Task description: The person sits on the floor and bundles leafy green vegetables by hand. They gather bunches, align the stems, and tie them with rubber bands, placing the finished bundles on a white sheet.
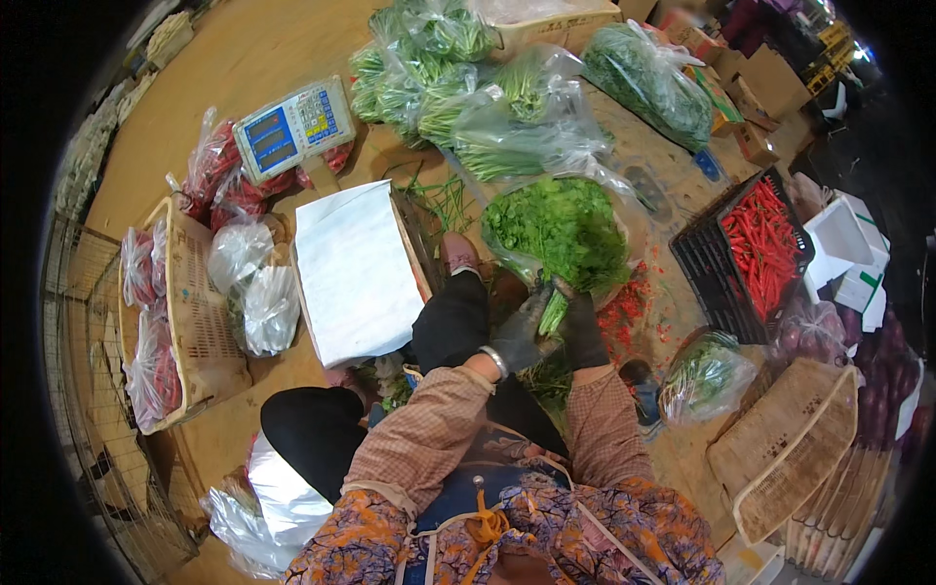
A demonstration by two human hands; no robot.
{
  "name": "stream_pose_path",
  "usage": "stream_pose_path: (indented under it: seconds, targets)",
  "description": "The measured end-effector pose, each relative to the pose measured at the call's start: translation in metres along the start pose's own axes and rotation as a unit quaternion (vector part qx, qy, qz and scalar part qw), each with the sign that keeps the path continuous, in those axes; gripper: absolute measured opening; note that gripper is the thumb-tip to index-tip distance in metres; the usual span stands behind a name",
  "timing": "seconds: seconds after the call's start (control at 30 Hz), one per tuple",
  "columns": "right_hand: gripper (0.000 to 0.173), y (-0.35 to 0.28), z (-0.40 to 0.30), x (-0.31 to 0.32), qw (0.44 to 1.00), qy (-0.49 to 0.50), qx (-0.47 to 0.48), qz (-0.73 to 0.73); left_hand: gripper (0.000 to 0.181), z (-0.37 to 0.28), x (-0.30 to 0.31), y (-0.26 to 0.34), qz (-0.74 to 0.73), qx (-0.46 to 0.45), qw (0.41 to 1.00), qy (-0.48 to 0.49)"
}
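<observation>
A bunch of leafy green herb, probably coriander (585, 245), is in front of me with its pale stems pointing back towards my body. Both hands wear dark gloves and close around the stems. My left hand (521, 330) grips them from the left, a bracelet at its wrist. On the other side, my right hand (583, 333) wraps the stems, its fingers partly hidden. Beyond the hands, more of the same greens lie spread on a clear plastic bag (497, 252). I cannot tell where the held bunch ends and the greens behind it begin.
A digital scale display (295, 131) rises behind its paper-covered platform (358, 270) at left. Bagged green vegetables (504, 142) lie ahead. A black crate (702, 270) holds red chillies (764, 245) at right. Beige plastic baskets (205, 292) stand left and right (793, 446). Red scraps (629, 311) litter the floor.
</observation>
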State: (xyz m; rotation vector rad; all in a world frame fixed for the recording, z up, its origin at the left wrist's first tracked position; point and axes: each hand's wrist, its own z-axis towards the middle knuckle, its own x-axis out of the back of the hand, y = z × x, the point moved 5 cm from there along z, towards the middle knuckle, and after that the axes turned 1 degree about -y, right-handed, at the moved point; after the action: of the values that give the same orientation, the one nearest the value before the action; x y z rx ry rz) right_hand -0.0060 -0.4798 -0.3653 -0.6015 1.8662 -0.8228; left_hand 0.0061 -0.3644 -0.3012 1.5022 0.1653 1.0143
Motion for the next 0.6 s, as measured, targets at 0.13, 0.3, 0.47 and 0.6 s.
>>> stream_pose_path:
  seconds: [0.13, 0.3, 0.47, 0.6]
  targets:
    - [0.032, -0.022, 0.002, -0.032, 0.983, -0.007, -0.073, 0.167, 0.039, -0.011, 0.063, -0.014, -0.116, 0.054, 0.989, 0.079]
    - [0.031, -0.040, 0.034, -0.071, 0.981, -0.081, -0.121, 0.127, 0.030, -0.062, 0.186, -0.080, -0.247, 0.070, 0.918, 0.303]
    - [0.025, -0.056, 0.066, -0.193, 0.883, -0.300, 0.160, -0.323, 0.028, -0.188, 0.291, -0.166, -0.069, 0.181, 0.891, 0.410]
    - [0.024, 0.004, 0.073, -0.278, 0.689, -0.352, 0.306, -0.554, 0.022, -0.258, 0.308, -0.190, -0.305, 0.247, 0.718, 0.575]
